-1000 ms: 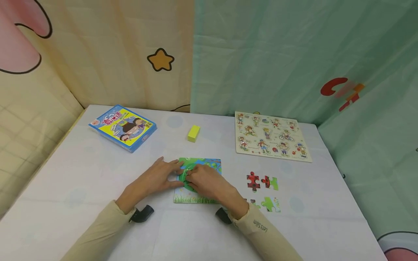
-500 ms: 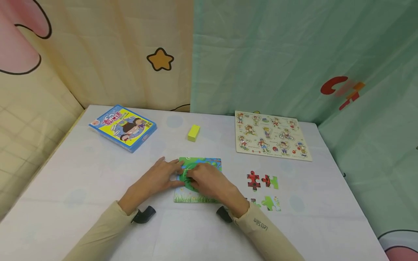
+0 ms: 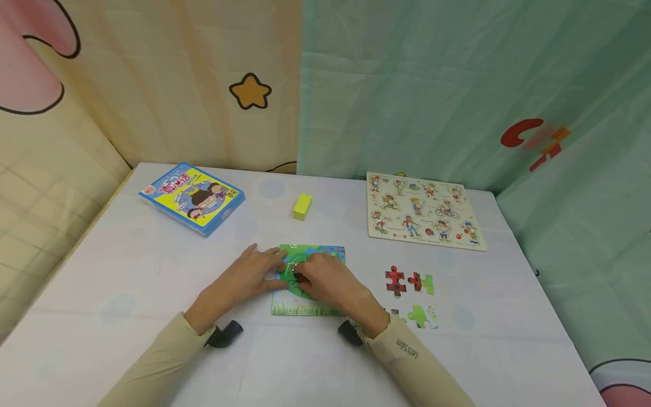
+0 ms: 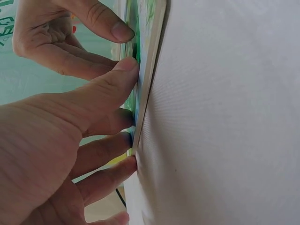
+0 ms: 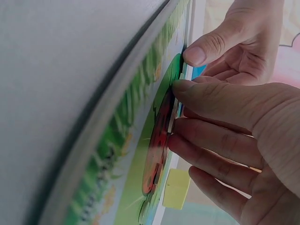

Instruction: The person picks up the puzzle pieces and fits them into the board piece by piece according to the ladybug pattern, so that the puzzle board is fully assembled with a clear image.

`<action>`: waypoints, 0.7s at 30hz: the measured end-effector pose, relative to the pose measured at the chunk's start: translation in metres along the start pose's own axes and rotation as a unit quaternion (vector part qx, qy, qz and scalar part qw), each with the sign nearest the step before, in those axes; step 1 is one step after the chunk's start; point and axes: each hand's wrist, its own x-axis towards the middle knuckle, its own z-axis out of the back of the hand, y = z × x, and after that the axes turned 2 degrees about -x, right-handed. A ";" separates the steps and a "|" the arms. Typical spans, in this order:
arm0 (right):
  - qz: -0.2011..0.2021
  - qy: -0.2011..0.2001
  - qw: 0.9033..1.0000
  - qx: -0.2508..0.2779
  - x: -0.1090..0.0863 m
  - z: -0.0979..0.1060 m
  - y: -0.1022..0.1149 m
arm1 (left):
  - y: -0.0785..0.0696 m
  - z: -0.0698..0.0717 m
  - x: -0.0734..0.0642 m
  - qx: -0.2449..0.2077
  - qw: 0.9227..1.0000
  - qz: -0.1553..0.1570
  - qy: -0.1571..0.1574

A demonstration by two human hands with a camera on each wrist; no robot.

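Observation:
A square picture puzzle board [image 3: 291, 310], printed with grass and green leaves, lies in front of me. My left hand [image 3: 249, 272] rests at its left side, thumb and fingertips pressing on the edge in the left wrist view. Over the middle of the board, my right hand [image 3: 328, 278] pinches a thin puzzle piece [image 5: 173, 116] between thumb and fingers, close over the recess. Red and black ladybug parts [image 5: 154, 159] show inside the green recess in the right wrist view. The head view has most of the recess hidden under the right hand.
Several loose jigsaw pieces [image 3: 395, 281] lie right of the board, some partly behind the right wrist. A blue and yellow box [image 3: 203, 198] is at back left, a yellow block [image 3: 302, 207] at back middle, a wooden figure board [image 3: 424, 212] at back right.
My right hand's fingers have shifted slightly over the recess, staying close to the board. The left hand holds its place at the board's edge.

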 end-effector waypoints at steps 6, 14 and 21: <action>0.003 -0.006 1.000 0.012 0.000 0.000 -0.001 | -0.001 0.001 0.000 -0.005 1.000 -0.001 0.000; 0.005 -0.015 1.000 0.017 0.001 -0.003 -0.001 | 0.000 0.003 -0.003 -0.014 1.000 -0.005 -0.005; 0.029 0.011 0.999 -0.015 -0.001 -0.001 -0.001 | 0.000 0.002 -0.005 -0.027 1.000 0.013 -0.003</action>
